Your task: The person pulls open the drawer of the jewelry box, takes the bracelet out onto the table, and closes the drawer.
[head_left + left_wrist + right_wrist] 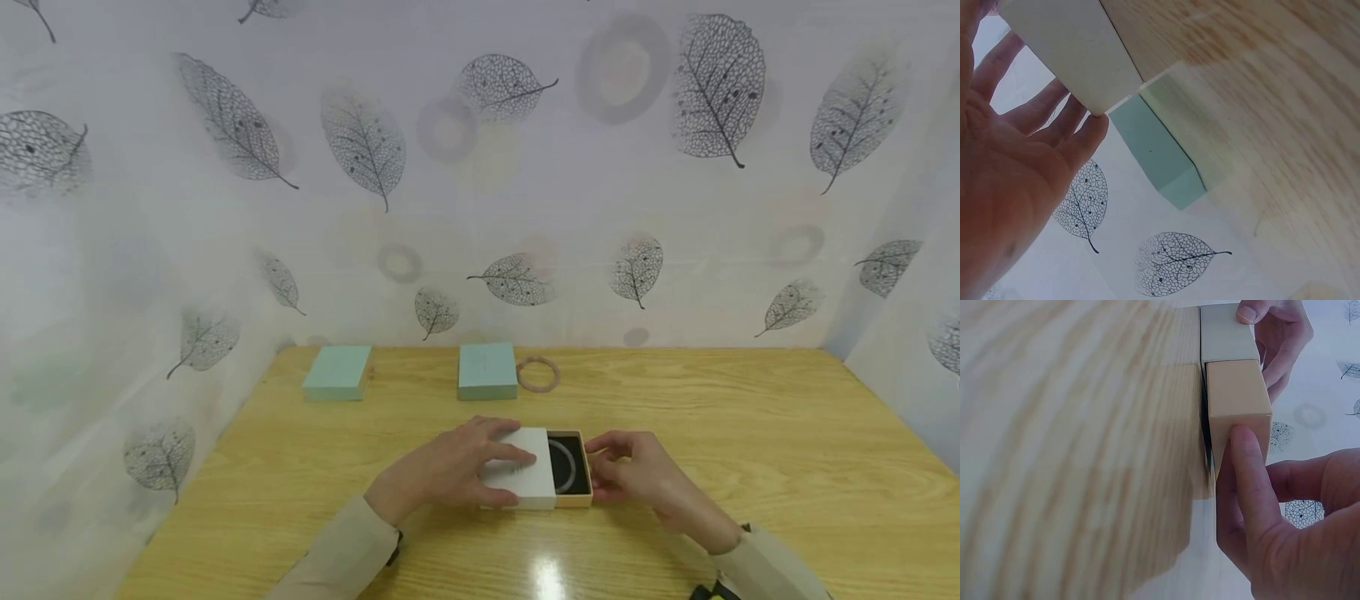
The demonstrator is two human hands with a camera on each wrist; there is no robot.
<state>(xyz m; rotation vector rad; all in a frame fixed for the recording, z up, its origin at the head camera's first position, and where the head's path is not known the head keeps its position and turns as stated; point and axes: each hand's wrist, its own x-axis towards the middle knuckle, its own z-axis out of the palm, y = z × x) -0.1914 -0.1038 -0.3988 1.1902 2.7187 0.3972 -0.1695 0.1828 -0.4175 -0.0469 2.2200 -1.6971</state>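
A white box sleeve lies on the table, with a tan drawer partly out of its right side. Inside the drawer, a pale ring-shaped bangle shows against a black lining; the sleeve covers its left part. My left hand grips the sleeve, its thumb at the near edge and fingers spread across the top and far edge. In the right wrist view, a digit of my right hand presses the drawer's outer end. Its other fingers are bent beside that end, partly hidden.
Behind the sleeve stands a mint-green box, with a pinkish bangle lying beside its right side. Another mint-green box sits farther left on the wooden table. A leaf-patterned cloth hangs along the table's back edge.
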